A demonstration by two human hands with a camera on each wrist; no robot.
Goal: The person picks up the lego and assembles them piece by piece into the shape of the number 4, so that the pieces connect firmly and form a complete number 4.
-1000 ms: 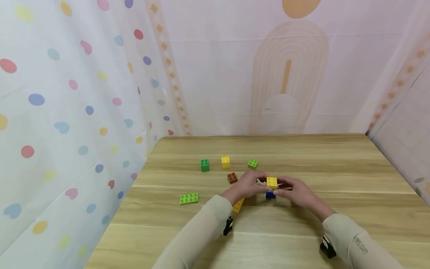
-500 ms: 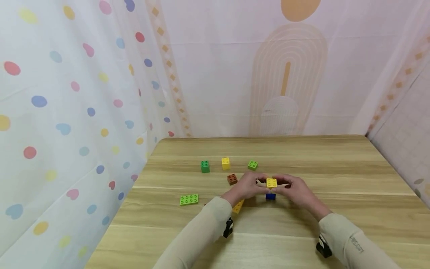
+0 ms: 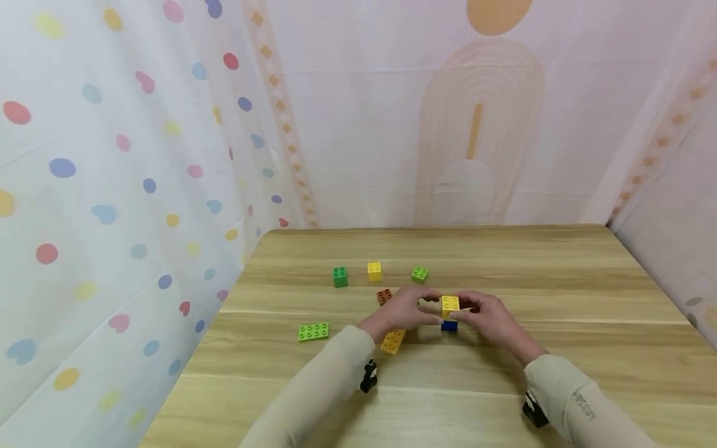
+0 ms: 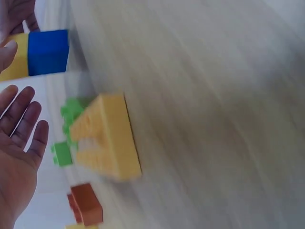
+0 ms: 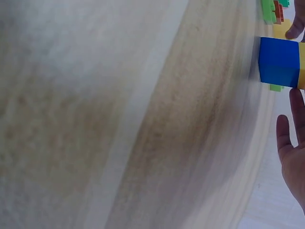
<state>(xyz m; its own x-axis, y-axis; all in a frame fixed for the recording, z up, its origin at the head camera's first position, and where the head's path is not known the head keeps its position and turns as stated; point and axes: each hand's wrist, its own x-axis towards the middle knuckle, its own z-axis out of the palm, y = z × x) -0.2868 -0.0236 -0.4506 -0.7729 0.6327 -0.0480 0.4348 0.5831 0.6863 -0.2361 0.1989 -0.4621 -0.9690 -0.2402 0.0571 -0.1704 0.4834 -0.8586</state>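
Observation:
In the head view, a yellow building brick sits on top of a blue brick, which stands on the table. My right hand pinches the yellow brick from the right, thumb on the near side and fingers behind. On the left of this stack is my left hand, its fingers apart from the bricks. The left wrist view shows that hand's fingers spread and straight, holding nothing. Below the left hand lies an orange-yellow brick, partly covered by it in the head view.
A brown brick lies just beyond my left wrist. Farther back are a dark green brick, another yellow brick and a small lime brick. At left lies a longer lime brick. Curtains hang behind the wooden table.
My left hand has let go of the yellow brick and drawn slightly left, uncovering more of the orange-yellow brick. The right hand stays at the stack.

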